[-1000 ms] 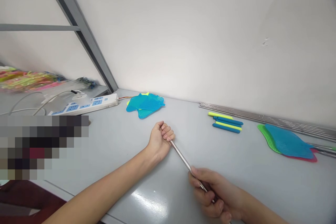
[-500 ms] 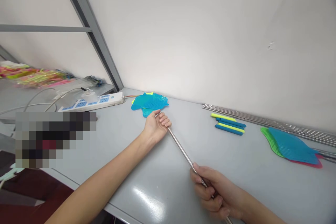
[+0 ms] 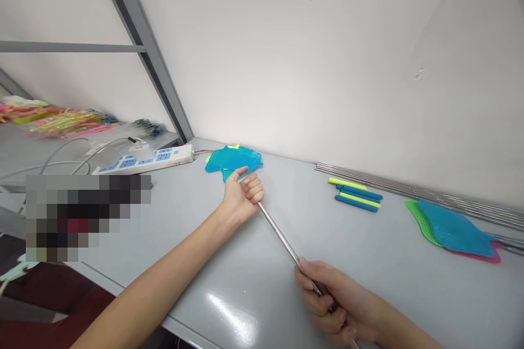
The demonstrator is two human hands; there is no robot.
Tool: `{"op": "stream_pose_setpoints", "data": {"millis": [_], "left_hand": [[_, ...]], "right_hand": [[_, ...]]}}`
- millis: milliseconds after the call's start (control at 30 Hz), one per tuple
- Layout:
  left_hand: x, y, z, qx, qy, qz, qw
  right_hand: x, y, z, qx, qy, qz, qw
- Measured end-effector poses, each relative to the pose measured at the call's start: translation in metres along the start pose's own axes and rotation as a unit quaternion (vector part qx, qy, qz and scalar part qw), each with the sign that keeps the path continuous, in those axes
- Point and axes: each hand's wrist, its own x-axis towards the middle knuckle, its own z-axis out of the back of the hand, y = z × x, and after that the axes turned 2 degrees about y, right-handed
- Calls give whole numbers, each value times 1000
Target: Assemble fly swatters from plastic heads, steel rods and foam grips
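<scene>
A thin metal rod [image 3: 278,232] runs slantwise over the table between my two hands. My left hand [image 3: 243,193] is curled round its far end, with the thumb sticking out; that end is hidden in the fingers. Lower down, my right hand [image 3: 327,297] wraps the rod, whose near end passes out at the bottom edge. Just behind my left hand lies a pile of blue perforated plastic swatter heads [image 3: 235,158] with some yellow-green showing beneath.
Yellow and blue handle tubes [image 3: 356,194] lie at right of centre. Metal rods [image 3: 385,185] line the wall. Blue, green and red swatters [image 3: 454,226] lie at far right. A power strip [image 3: 147,160] with cables sits left, near a grey metal frame [image 3: 151,60].
My left hand has shifted slightly left and down, its thumb now raised more. The rod's far end moved with it. My right hand stays nearly still.
</scene>
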Motion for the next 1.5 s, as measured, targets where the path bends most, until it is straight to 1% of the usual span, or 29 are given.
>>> {"op": "stream_pose_setpoints", "data": {"millis": [100, 267, 367, 467, 833, 1100, 1300, 1500], "left_hand": [[2, 3, -2, 11, -23, -9, 1000], [12, 13, 2, 46, -88, -11, 995], [15, 19, 5, 59, -122, -34, 990], [14, 24, 6, 70, -139, -51, 986], [11, 32, 6, 82, -146, -82, 982], [2, 47, 4, 85, -150, -92, 981], [-4, 50, 2, 86, -144, -111, 980], [-6, 54, 3, 77, -139, -98, 982]], "right_hand": [[0, -1, -2, -16, -10, 4, 1000], [-1, -3, -1, -36, -40, 17, 998], [-1, -4, -1, -33, -40, 9, 999], [-1, -3, -1, -33, -31, 5, 999], [-2, -4, 0, -24, -23, -2, 999], [-2, -1, 2, -22, -42, -19, 999], [-3, 0, 0, -38, -40, -16, 998], [-3, -1, 0, -41, -38, -14, 998]]}}
